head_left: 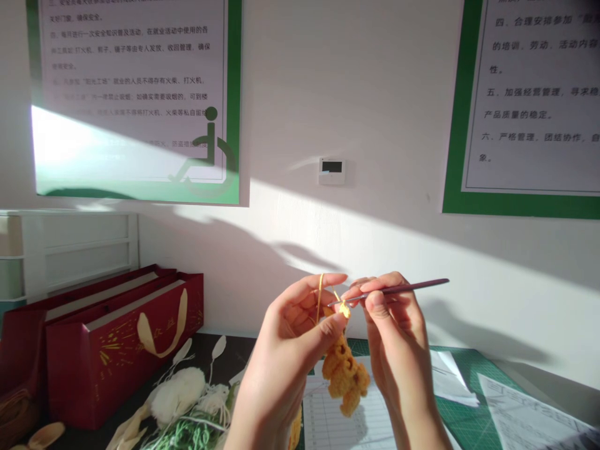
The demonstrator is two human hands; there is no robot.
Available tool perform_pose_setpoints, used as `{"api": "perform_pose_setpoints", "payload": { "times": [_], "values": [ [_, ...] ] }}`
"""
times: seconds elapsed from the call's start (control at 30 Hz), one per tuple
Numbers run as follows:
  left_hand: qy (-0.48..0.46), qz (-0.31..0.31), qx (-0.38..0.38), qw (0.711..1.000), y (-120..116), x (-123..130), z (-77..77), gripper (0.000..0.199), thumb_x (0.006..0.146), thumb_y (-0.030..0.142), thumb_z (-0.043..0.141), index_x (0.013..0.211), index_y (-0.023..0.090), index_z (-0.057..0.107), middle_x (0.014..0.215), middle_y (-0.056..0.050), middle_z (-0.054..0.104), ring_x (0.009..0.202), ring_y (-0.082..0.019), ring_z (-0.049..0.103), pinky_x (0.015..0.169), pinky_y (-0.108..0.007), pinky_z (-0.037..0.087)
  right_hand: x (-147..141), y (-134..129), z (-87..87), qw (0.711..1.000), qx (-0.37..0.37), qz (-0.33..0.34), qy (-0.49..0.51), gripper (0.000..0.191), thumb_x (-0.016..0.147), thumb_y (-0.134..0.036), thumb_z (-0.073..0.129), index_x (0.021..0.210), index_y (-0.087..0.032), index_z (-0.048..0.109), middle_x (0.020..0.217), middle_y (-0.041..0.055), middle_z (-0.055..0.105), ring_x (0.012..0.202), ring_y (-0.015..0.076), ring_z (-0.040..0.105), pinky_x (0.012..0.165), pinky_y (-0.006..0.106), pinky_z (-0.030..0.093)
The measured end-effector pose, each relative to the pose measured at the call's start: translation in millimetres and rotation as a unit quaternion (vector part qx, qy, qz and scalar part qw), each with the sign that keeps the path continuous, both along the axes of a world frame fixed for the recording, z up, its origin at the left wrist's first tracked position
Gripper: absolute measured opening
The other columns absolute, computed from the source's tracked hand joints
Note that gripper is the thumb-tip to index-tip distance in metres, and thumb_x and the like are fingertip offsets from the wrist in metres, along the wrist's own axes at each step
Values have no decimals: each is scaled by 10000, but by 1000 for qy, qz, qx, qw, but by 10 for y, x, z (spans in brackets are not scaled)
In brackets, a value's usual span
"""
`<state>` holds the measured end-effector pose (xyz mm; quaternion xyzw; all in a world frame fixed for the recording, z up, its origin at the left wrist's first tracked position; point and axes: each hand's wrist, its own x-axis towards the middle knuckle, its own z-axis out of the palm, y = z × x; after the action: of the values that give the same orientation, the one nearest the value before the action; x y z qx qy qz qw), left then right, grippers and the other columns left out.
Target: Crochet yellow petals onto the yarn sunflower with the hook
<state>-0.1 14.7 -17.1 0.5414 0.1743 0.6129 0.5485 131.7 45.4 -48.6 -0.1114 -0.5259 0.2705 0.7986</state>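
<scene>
My left hand (300, 331) pinches the top of a yellow crochet piece (344, 372) between thumb and fingers. A strand of yellow yarn (320, 297) loops over its raised index finger. In my right hand (391, 319) is a crochet hook (412, 287) with a dark purple handle, held like a pencil. The hook's thin metal tip points left and meets the yarn at the top of the piece. Below my left hand the rest of the crochet piece hangs down in ruffled, bumpy folds. Part of another yellow bit shows behind my left wrist.
Dark red gift bags (126, 344) stand at the left. White fluffy yarn (178, 394) and green yarn (187, 433) lie in front of them. Printed sheets (529, 412) rest on a green cutting mat (469, 369). Behind is a wall with green-framed posters (234, 94) and a small panel (332, 171).
</scene>
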Motion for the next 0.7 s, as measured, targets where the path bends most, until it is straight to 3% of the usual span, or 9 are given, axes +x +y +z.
{"api": "perform_pose_setpoints", "payload": {
  "times": [0.27, 0.47, 0.7],
  "values": [
    [10, 23, -1, 1000, 31, 27, -20, 353, 730, 230, 931, 1068, 192, 837, 775, -37, 689, 704, -150, 600, 635, -231, 469, 42, -35, 9, 998, -35, 29, -51, 124, 988, -381, 679, 936, -271, 654, 923, 1, 751, 881, 189, 735, 822, 352, 576],
    [14, 33, 4, 999, 47, 50, -23, 378, 735, 210, 925, 1099, 202, 825, 775, -24, 678, 750, -177, 639, 712, -270, 514, 45, -21, 2, 997, 28, -17, -73, 66, 1005, -327, 652, 967, -274, 661, 876, 6, 748, 882, 200, 748, 799, 352, 571],
    [29, 13, 4, 999, 43, 15, -26, 334, 758, 270, 931, 1053, 171, 812, 885, -78, 755, 850, -191, 666, 723, -241, 488, 74, 47, -33, 999, -14, 50, -8, 122, 991, -393, 666, 959, -288, 611, 838, -8, 748, 808, 194, 733, 802, 360, 548]
  ]
}}
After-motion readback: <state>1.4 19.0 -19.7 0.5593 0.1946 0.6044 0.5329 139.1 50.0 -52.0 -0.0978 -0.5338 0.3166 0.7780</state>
